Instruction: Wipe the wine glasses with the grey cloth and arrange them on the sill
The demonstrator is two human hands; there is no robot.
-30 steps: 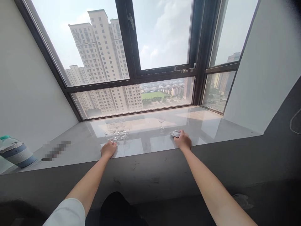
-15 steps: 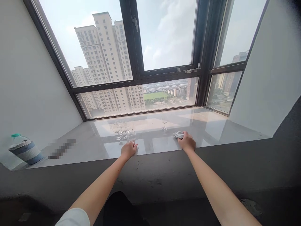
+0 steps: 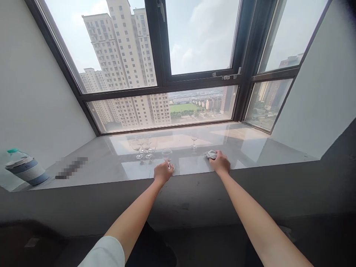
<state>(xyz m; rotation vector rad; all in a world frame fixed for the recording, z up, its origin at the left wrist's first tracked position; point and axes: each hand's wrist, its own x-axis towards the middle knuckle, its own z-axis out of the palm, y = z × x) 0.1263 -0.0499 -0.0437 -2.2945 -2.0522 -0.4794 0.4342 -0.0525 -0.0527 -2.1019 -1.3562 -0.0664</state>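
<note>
My left hand [image 3: 163, 172] is closed round the stem of a clear wine glass [image 3: 167, 152], which stands upright close to the front edge of the windowsill [image 3: 194, 163]. A crumpled whitish cloth [image 3: 210, 154] lies under the fingers of my right hand [image 3: 220, 163], which is closed on it against the sill. Behind and left of my left hand, several more wine glasses [image 3: 140, 146] stand in a cluster. Another single glass [image 3: 194, 139] stands farther back, between my two hands.
At the sill's left end a large bottle [image 3: 27, 168] with a green cap and a blue-and-white wrap leans over. A blurred-out patch [image 3: 71, 168] sits beside it. Dark-framed windows [image 3: 161, 91] rise behind the sill, with walls on both sides.
My left hand has moved to the right with the wine glass, away from the cluster. My right hand stays on the cloth. The view has tilted slightly downward.
</note>
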